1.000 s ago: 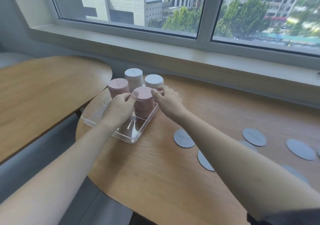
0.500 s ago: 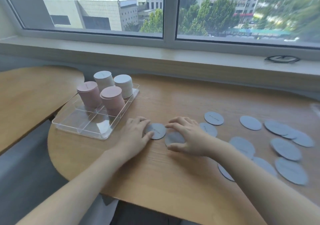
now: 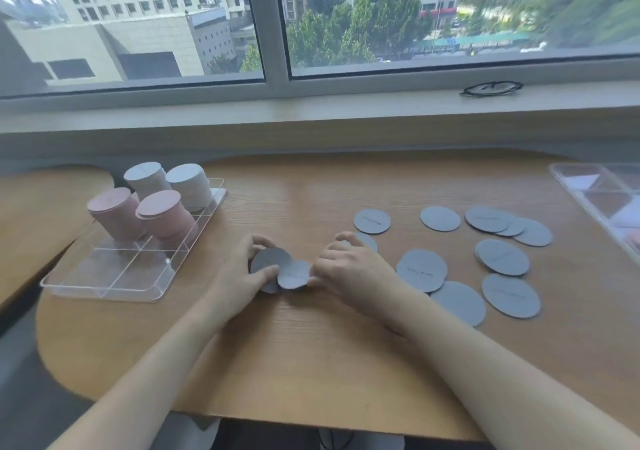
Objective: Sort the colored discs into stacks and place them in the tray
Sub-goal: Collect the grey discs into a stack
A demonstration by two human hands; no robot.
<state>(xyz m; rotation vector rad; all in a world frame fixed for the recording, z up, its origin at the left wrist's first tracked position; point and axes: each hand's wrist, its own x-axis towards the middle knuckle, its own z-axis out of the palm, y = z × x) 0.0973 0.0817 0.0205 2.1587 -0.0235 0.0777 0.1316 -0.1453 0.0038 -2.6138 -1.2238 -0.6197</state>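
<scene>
Left hand [image 3: 239, 276] pinches a flat round grey disc [image 3: 268, 262]; right hand [image 3: 349, 269] pinches another disc [image 3: 294, 274] overlapping it, low over the woodgrain surface [image 3: 311, 345], beside the clear tray [image 3: 104, 276].

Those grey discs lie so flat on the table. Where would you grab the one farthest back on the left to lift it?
That grey disc lies flat and alone on the wooden table, with no raised part to hold. Probably best to come from above, press a fingertip on its top, slide it until the rim lifts or overhangs, then pinch the thin edge.
</scene>
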